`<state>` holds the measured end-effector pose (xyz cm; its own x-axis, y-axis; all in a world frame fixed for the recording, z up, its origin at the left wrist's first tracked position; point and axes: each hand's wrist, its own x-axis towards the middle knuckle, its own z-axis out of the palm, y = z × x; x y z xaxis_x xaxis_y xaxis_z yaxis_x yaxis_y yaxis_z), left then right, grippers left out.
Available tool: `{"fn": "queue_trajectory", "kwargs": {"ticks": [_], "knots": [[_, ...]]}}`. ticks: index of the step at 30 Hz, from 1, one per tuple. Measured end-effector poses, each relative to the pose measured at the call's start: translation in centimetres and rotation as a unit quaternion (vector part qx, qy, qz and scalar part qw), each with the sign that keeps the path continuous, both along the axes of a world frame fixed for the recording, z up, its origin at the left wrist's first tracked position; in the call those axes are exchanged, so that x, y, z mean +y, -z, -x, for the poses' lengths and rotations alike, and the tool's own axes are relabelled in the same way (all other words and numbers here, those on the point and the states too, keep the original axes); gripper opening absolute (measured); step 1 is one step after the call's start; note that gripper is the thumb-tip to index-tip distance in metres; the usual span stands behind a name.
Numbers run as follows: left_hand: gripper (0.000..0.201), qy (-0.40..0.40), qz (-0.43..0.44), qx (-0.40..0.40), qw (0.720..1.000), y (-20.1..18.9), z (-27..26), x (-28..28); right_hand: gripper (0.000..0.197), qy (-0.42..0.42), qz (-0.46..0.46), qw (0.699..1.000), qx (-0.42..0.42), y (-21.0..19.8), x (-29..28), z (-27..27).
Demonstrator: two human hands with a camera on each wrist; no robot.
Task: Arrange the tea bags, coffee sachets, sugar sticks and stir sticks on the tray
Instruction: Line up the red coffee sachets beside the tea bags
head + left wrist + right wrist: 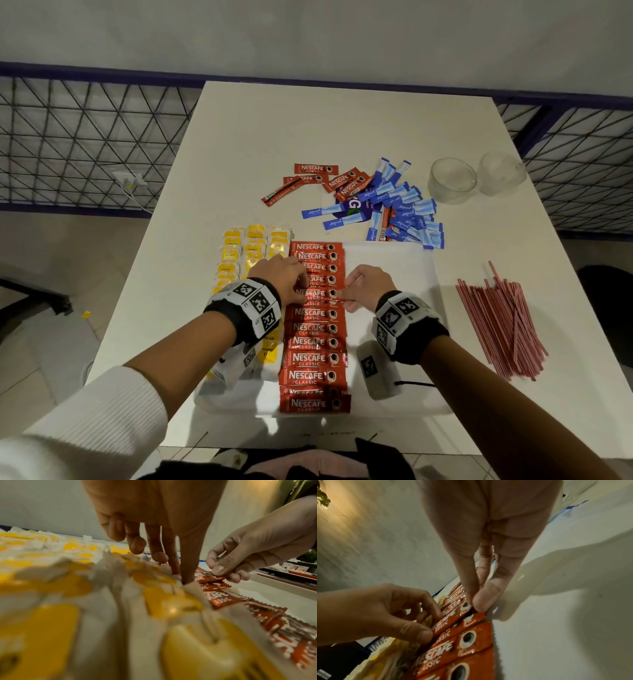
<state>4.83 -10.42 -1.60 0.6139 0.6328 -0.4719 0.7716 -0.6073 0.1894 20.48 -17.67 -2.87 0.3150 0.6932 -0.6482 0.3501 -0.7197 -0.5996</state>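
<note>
Coffee sachet lying crosswise mid-column on the tray, long axis running hand to hand. Left hand pinching its left end, right hand pinching its right end, both equally near.

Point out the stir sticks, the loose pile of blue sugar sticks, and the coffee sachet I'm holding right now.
stir sticks (503, 325), head view, middle of the bundle.
blue sugar sticks (407, 212), head view, centre of the pile.
coffee sachet (447, 623), right wrist view, its printed red face between the two hands.
</note>
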Motion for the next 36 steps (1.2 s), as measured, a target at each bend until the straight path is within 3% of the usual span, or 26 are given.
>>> {"fn": "queue_trajectory", "kwargs": {"ticks": [5, 10, 14, 16, 19, 23, 27, 32, 36], "knots": [[0.028, -0.003, 0.026, 0.000, 1.000, -0.3, 0.0, 0.3, 0.023, -0.018, 0.003, 1.000, -0.006, -0.5, -0.1, -0.1], [0.016, -0.071, 0.076, -0.075, 0.992, -2.7, 0.5, 2.7, 0.021, -0.026, -0.035, 0.999, -0.023, -3.1, 1.8, -1.9], [0.017, -0.123, 0.053, -0.119, 0.984, -5.0, 0.8, 6.5, 0.021, -0.038, -0.073, 0.996, -0.038, -5.3, 5.7, -2.9], [0.021, -0.132, 0.047, -0.106, 0.985, -5.8, 0.8, 8.7, 0.017, -0.048, -0.082, 0.994, -0.051, -5.8, 8.0, -3.1], [0.032, -0.114, 0.027, -0.018, 0.993, -6.5, 0.4, 12.2, 0.007, -0.086, -0.092, 0.984, -0.125, -6.1, 11.7, -3.7], [0.035, -0.094, 0.008, 0.055, 0.994, -6.0, -0.7, 16.4, 0.040, -0.195, -0.029, 0.940, -0.279, -5.1, 15.8, -5.8], [0.038, -0.094, -0.010, 0.079, 0.992, -4.0, -1.6, 19.5, 0.047, -0.288, -0.003, 0.894, -0.344, -3.1, 19.0, -7.6], [0.058, -0.091, -0.008, 0.025, 0.996, -0.8, -2.6, 21.8, 0.071, -0.347, 0.036, 0.865, -0.361, -1.7, 21.6, -8.5], [0.083, -0.037, 0.028, -0.043, 0.998, -0.5, -4.8, 21.7, 0.074, -0.389, 0.067, 0.850, -0.350, -1.1, 22.8, -8.1]]}}
